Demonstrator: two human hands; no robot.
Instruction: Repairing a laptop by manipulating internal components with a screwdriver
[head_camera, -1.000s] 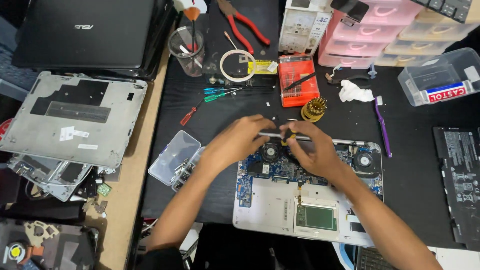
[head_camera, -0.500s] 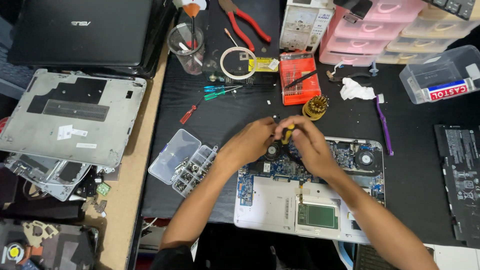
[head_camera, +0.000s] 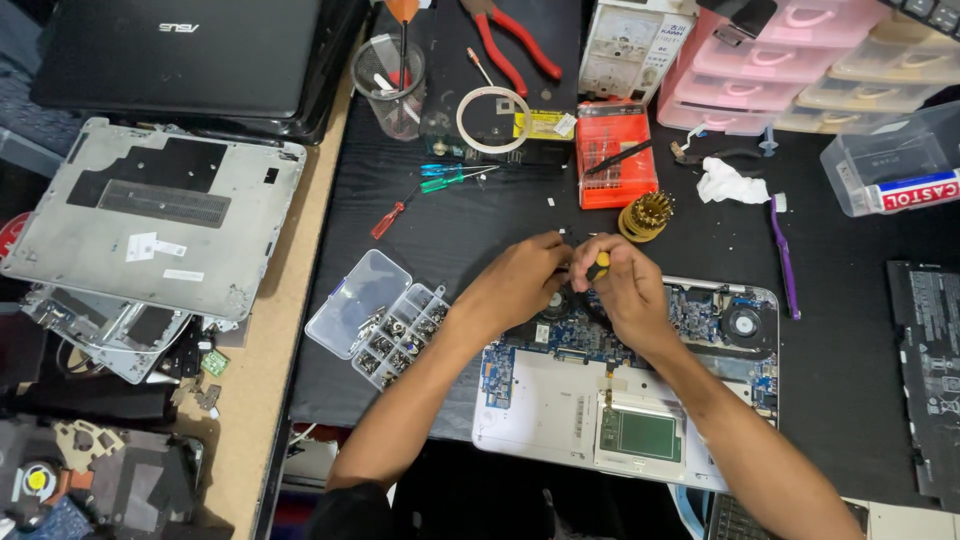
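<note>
I see my left hand (head_camera: 520, 285) and my right hand (head_camera: 625, 290) close together over the open laptop (head_camera: 620, 390) on the table (head_camera: 480, 225). My right fingers pinch a small screwdriver with a yellow handle (head_camera: 600, 262). My left fingers curl near its tip, but I cannot tell if they pinch anything. The grey bottom cover (head_camera: 150, 215) is already off, well to the left of my fingers. I think the inside parts are not out yet. The clear screw box (head_camera: 385, 320) lies open just left of my left fingers.
</note>
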